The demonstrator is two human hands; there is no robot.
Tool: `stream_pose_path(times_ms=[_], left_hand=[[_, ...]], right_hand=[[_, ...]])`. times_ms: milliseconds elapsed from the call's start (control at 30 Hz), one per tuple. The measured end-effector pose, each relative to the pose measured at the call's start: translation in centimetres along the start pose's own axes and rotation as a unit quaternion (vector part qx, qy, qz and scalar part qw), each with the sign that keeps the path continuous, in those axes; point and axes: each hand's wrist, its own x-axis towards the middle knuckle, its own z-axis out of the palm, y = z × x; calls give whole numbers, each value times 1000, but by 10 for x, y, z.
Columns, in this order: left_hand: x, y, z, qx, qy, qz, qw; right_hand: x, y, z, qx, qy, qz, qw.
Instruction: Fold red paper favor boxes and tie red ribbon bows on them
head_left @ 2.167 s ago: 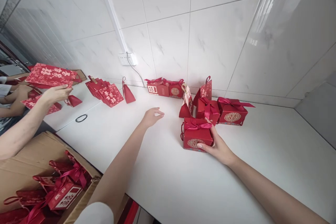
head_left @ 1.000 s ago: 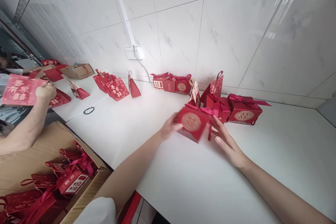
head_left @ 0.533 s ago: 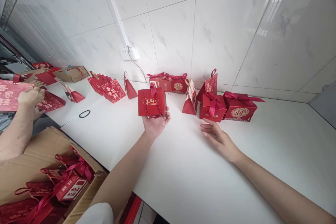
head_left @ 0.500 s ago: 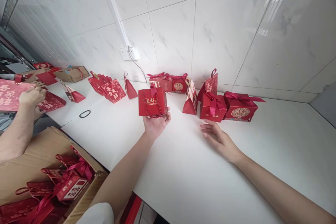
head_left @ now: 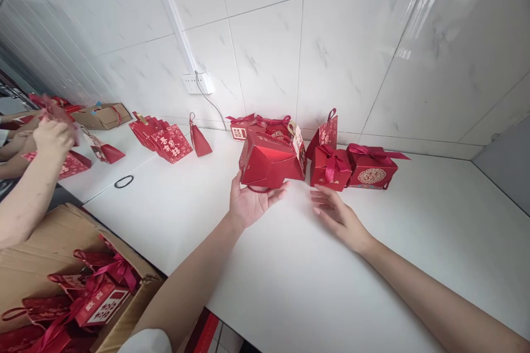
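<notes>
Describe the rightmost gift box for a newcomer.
White table, below the tiled wall: look right. The rightmost gift box has a magenta ribbon. Its front shows a round gold emblem; the ribboned box beside it has gold lettering.

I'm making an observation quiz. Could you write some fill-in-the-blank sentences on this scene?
The person's ____ hand holds up a red box.
The loop lying on the white table is coloured ____.
The large open carton is made of ____.
The wall behind the table is covered with ____.

Missing words: left; black; cardboard; tiles.
</notes>
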Motion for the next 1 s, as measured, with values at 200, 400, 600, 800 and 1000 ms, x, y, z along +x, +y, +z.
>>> stream_pose_path(times_ms=[200,400,600,800,1000], left_hand=[[-1,-33,6,-43,-58,-164,984],[4,-47,1,-23,-47,-252,966],[4,-48,3,-2,-47,-255,966],[4,-51,0,56,-49,-233,970],[3,-52,3,251,-14,-73,965]], right_hand=[[0,-28,0,101,107,-128,981],[0,-31,4,12,148,-110,983],[2,-22,10,64,158,-58,984],[1,-22,10,63,159,-35,985],[-1,-21,12,-2,118,-62,991]])
